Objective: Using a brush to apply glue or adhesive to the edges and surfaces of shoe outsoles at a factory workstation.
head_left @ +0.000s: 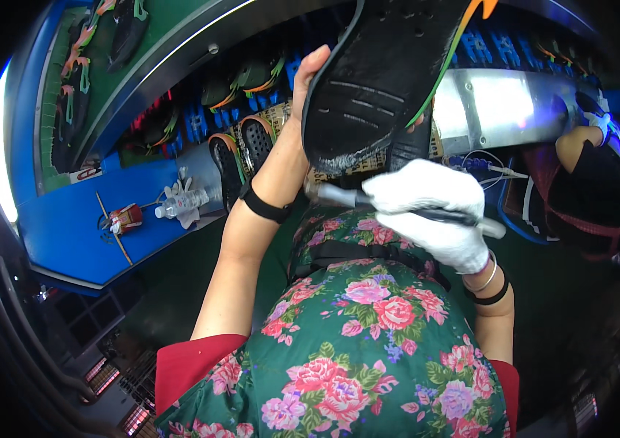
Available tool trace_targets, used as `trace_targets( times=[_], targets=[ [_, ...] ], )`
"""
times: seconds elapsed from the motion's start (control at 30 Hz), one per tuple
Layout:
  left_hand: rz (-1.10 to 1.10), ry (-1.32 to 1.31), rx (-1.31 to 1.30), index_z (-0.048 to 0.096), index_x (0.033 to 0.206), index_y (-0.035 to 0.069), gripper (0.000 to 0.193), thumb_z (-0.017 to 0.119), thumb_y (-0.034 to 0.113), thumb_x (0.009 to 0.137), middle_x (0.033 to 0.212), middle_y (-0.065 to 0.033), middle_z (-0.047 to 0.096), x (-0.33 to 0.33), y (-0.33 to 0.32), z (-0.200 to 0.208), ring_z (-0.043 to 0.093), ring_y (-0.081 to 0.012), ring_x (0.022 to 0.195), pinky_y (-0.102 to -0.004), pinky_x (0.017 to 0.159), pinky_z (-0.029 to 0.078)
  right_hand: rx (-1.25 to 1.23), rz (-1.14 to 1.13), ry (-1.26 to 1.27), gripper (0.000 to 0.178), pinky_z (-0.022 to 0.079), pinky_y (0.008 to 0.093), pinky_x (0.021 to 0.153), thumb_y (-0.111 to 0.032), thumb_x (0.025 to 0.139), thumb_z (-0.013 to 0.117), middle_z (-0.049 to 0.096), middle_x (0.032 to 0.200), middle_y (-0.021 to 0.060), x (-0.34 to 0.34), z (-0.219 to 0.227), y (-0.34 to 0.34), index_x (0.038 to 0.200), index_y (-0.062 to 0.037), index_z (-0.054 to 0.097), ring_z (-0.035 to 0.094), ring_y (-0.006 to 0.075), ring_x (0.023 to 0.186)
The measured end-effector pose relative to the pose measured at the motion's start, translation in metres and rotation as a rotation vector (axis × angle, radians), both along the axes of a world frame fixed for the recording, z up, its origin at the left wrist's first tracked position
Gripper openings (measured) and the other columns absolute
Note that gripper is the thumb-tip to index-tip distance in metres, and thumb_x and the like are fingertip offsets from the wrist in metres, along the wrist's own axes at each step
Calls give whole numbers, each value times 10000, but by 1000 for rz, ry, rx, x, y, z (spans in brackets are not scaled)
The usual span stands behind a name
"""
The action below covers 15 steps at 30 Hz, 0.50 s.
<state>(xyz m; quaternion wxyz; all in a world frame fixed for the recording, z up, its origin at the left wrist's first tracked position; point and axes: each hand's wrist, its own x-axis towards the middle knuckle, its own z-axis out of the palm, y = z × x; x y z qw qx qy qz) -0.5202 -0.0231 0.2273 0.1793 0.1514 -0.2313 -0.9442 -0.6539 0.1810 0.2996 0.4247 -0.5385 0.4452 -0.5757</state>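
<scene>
A black shoe sole (368, 87) with a green and orange edge is held up by my bare left hand (303, 84), whose fingers wrap around its left side. A wet, whitish smear marks the sole's near end. My right hand (430, 204), in a white glove, is closed around a brush (339, 195). The brush tip points left, just below the sole's near end and apart from it; it is slightly blurred. Beneath the held sole, another dark sole (406, 150) is partly hidden. Left of my left forearm, two more soles (240, 150) with orange edges rest side by side.
A blue tabletop (69, 226) at left carries a clear plastic bottle (182, 204), a small red container (126, 217) and a thin stick. Behind are racks with several soles (251, 77) and a metal plate (492, 106). Another person (591, 160) works at right.
</scene>
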Motion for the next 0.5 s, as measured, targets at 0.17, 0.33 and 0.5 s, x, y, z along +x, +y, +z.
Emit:
trace_targets(
  times=[0.17,0.33,0.5],
  targets=[
    [89,77,357,392,1594,3,837,409,618,1026,1584,-268,456,0,16,-1,536,-467,1381,-680,1142,411,-157,-213,348,229,601,332,862,3,793,841,800,1054,120,-32,9,-12,1017,-35,810,769,230,936],
    [-122,221,585,360,1603,3,894,444,653,996,1468,-411,480,12,57,5,580,-595,1235,-723,1045,465,-318,-559,860,254,577,330,865,9,808,815,797,1067,120,-76,29,-44,1054,-56,816,750,227,925],
    [-131,233,430,362,1593,-19,889,438,640,1001,1481,-376,493,21,61,-4,579,-582,1247,-692,1065,474,-527,-583,1032,336,576,391,824,18,815,776,777,1079,108,-69,24,-51,1136,-76,789,724,283,948]
  ],
)
